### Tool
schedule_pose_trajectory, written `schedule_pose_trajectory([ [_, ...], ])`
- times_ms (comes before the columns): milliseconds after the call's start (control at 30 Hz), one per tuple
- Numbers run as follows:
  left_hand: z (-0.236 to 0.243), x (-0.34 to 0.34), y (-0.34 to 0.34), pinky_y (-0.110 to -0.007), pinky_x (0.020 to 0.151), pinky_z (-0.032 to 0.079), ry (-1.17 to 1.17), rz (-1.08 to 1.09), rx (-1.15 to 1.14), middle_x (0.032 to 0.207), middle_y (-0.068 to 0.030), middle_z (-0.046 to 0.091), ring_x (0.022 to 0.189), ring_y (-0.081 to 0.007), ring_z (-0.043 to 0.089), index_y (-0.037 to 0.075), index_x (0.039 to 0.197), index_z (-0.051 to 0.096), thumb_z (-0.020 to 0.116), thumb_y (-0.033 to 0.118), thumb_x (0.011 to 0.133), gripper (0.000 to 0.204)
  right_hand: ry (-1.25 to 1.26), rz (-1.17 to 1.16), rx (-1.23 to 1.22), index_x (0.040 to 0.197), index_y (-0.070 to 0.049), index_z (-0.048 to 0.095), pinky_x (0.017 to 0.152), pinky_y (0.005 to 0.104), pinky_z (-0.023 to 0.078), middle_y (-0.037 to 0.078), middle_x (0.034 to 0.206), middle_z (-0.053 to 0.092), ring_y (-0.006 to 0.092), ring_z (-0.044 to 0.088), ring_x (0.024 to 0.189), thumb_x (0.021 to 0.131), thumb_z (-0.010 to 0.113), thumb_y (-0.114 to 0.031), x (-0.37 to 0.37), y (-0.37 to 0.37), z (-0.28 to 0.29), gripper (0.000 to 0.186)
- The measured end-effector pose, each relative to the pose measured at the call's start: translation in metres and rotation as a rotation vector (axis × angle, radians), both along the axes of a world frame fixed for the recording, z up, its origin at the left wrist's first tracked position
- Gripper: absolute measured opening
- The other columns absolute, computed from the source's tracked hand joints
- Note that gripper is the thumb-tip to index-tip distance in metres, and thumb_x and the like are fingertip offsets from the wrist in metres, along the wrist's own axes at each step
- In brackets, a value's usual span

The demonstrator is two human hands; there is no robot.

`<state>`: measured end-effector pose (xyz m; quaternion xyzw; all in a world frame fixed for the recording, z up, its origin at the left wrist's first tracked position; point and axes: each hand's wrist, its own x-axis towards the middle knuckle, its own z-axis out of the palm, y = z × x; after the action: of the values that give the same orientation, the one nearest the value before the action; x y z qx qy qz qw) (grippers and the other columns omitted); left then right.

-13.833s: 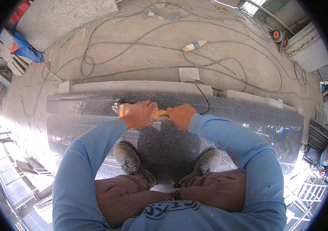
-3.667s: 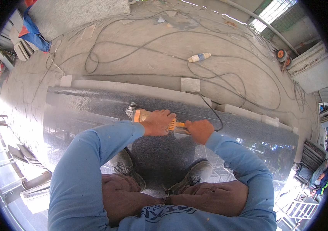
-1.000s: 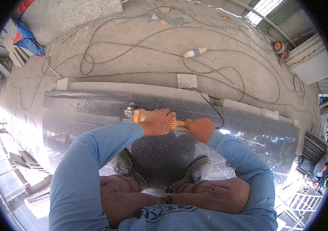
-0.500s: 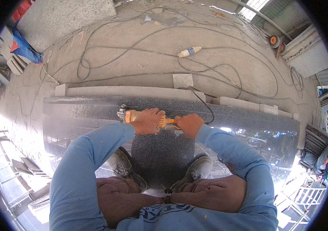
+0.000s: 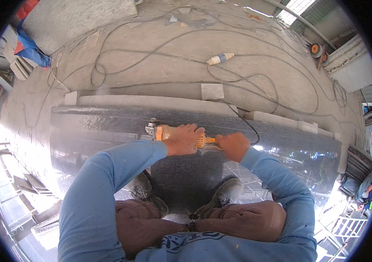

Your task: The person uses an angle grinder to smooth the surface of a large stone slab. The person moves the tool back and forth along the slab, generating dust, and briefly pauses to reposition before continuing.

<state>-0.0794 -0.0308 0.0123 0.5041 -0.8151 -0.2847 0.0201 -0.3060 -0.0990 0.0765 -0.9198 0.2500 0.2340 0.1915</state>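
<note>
A yellow angle grinder (image 5: 165, 132) lies across the dark polished stone slab (image 5: 98, 131), its metal head toward the left and its disc at a thin line running along the slab. My left hand (image 5: 184, 139) is wrapped over the grinder's body. Behind it, my right hand (image 5: 235, 146) grips the rear handle. A black power cord (image 5: 252, 130) curves away from the tool's back end over the slab's far edge. My thumbs and the undersides of both hands are hidden. Faint haze hangs over the slab's left part.
Pale stone strips (image 5: 151, 103) lie along the slab's far edge, with a small light block (image 5: 212, 91) beyond. Cables loop over the dusty floor, joined at a plug connector (image 5: 220, 59). My shoes (image 5: 229, 191) rest on the near side. Orange wheels (image 5: 315, 49) stand far right.
Both hands have slid the grinder to the right along the slab, keeping their grip. The cord has shifted with it, and the haze at the left looks thicker.
</note>
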Motion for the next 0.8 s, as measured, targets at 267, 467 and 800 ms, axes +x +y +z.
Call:
schedule_pose_trajectory([
  [267,-0.001,0.01,0.0,-0.045,0.098,0.048,-0.033,-0.012,0.08,0.117,-0.0176,0.056,0.115,-0.0354,0.057,0.002,0.137,0.047,0.078,0.028,0.074,0.074,-0.024,-0.024,-0.013,0.109,-0.005,0.059,0.064,0.047,0.058,0.015,0.08,0.071,0.0338,0.073,0.074,0.091,0.059,-0.014,0.007,0.005,-0.012,0.02],
  [467,-0.014,0.023,0.005,-0.046,0.096,0.049,-0.07,-0.003,0.048,0.114,-0.018,0.056,0.11,-0.0365,0.059,0.004,0.134,0.048,0.079,0.032,0.072,0.075,-0.134,-0.017,-0.008,0.108,-0.005,0.059,0.066,0.0471,0.058,0.014,0.08,0.071,0.0335,0.072,0.075,0.092,0.057,-0.014,0.015,0.008,-0.027,0.019],
  [800,-0.015,0.026,0.008,-0.048,0.097,0.048,-0.047,0.024,0.018,0.115,-0.0178,0.056,0.111,-0.0364,0.059,0.006,0.132,0.049,0.08,0.033,0.071,0.073,-0.088,-0.032,0.024,0.104,-0.004,0.061,0.067,0.0455,0.058,0.015,0.083,0.072,0.034,0.073,0.078,0.091,0.057,-0.015,0.022,0.009,-0.024,0.017],
])
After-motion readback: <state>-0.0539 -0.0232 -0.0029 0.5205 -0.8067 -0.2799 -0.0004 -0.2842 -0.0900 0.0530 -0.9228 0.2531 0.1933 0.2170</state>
